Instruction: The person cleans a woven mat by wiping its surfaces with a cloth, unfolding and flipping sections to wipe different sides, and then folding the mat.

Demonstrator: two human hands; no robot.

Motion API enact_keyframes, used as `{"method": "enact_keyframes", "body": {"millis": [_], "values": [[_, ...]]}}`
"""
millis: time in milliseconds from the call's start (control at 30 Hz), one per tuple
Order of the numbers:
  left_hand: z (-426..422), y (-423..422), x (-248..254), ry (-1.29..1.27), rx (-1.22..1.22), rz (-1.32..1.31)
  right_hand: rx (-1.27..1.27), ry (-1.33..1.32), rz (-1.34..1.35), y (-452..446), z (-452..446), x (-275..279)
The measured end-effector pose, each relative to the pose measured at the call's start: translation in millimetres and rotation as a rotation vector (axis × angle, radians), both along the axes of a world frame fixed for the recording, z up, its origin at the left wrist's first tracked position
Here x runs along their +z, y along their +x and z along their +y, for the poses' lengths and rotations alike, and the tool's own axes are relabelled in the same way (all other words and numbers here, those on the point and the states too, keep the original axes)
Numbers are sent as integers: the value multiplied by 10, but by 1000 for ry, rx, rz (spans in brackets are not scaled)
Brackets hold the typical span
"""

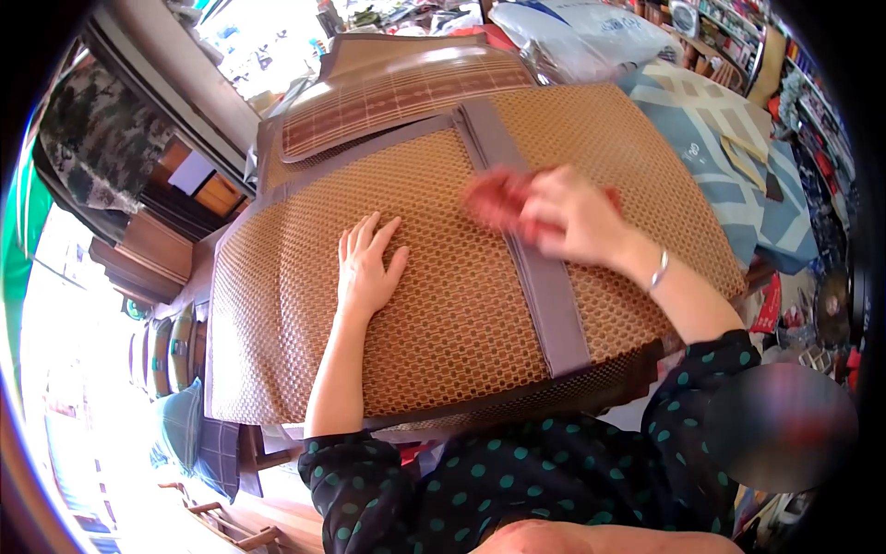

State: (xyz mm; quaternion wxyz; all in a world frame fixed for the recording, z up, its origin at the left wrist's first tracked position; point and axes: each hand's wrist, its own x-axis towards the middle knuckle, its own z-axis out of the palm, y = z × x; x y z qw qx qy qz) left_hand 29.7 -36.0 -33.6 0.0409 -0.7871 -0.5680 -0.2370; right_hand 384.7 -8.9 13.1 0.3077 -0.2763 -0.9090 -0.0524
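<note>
A brown woven mat with a grey-purple fabric band across it lies spread in front of me. My left hand rests flat on its left half, fingers stretched and holding nothing. Over the band, my right hand grips a red cloth, bunched up and blurred by motion. The cloth lies against the mat or just above it; I cannot tell which. A bracelet sits on my right wrist.
Behind the mat lies another brown mat with a glossy surface. A white plastic bag stands at the back. Blue-grey patterned fabric is on the right. Cushions sit lower left, and crowded shelves line the right side.
</note>
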Motion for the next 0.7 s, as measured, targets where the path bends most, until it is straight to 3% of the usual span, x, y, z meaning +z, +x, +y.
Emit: {"method": "enact_keyframes", "body": {"millis": [133,200,300,467,567,700], "values": [[13,-15,-22,-17,0,-1,-699,-44,93,1310,551,-446],[8,-15,-13,-31,-2,-9,-854,-39,-25,1696,318,-418],[14,-20,-32,-10,-1,13,-672,-33,-55,1622,-278,-323],[2,22,10,11,9,39,-336,-190,43,752,-1339,-251],[23,-2,-20,36,-2,43,-18,-199,-14,197,-1476,-263],[10,-10,-35,29,14,40,8,-164,-8,89,-1139,-222]]}}
